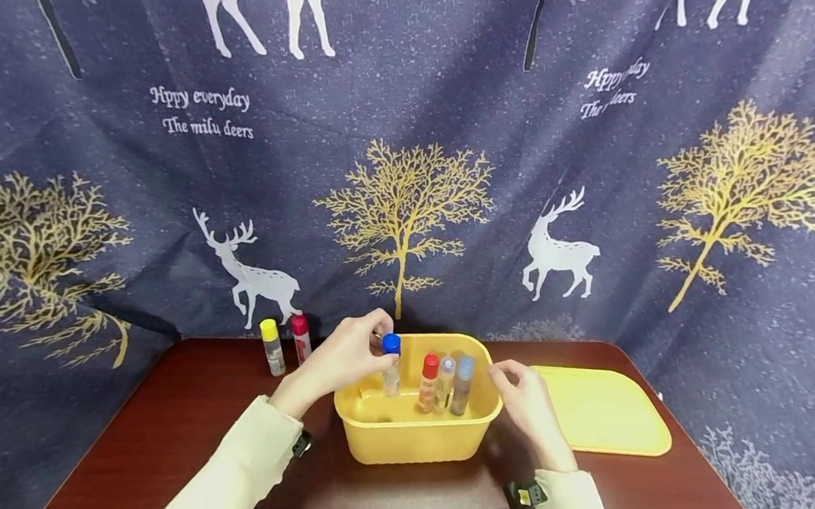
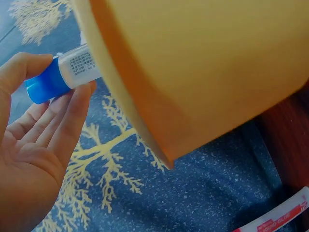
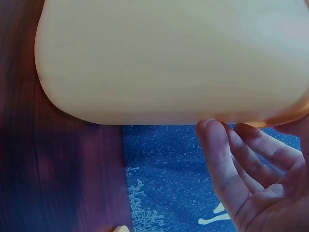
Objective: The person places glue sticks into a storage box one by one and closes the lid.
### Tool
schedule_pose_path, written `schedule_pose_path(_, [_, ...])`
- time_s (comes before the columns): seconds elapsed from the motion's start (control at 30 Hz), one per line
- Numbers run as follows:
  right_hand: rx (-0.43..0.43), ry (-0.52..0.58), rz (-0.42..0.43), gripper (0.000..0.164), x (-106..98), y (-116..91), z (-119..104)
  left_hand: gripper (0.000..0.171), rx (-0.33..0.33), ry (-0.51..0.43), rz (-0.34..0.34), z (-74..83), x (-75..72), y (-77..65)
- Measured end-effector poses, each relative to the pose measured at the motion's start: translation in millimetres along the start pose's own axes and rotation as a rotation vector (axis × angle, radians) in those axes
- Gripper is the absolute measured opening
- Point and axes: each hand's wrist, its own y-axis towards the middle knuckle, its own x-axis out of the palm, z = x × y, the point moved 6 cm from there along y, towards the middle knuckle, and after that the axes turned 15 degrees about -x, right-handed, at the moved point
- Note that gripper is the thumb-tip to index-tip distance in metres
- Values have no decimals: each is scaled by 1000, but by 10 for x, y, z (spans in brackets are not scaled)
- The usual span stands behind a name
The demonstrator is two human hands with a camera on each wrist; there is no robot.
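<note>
My left hand [image 1: 357, 349] pinches a clear glue bottle [image 1: 391, 380] by its blue cap. The bottle is upright at the left inside of the yellow bin [image 1: 412, 442]; the left wrist view shows printed text on its side, and the bin wall hides its lower part. Inside the bin, a red-capped bottle [image 1: 428, 383], a pale-capped bottle [image 1: 444, 384] and a light-blue-capped bottle [image 1: 461, 386] lean side by side toward the right. The bin's right rim is held by my right hand [image 1: 527, 403], fingers bent, with the fingertips [image 3: 211, 126] at the edge.
A yellow-capped bottle [image 1: 272, 348] and a dark-red-capped bottle [image 1: 301, 337] stand on the brown table [image 1: 160, 441] left of the bin. To the right lies a flat yellow lid [image 1: 606, 412]. A dark cloth [image 1: 398, 99] with deer and trees hangs behind the table.
</note>
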Motion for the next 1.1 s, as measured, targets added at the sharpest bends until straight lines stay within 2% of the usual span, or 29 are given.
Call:
schedule_pose_path(0.27, [-2, -17, 1, 22, -5, -7, 3, 27, 7, 135, -91, 18, 96, 195])
schedule_pose_path(0.4, [3, -21, 13, 20, -31, -6, -1, 28, 29, 171, -136, 50, 176, 273])
schedule_pose_path(0.67, [24, -12, -6, 20, -18, 8, 14, 27, -13, 243, -195, -26, 303, 411])
schedule_pose_path(0.8, [25, -5, -4, 20, -19, 5, 2, 26, -10, 251, -213, -24, 344, 445])
schedule_pose_path(1.1, [31, -10, -3, 20, 2, -3, -2, 25, 10, 343, -263, 3, 457, 494])
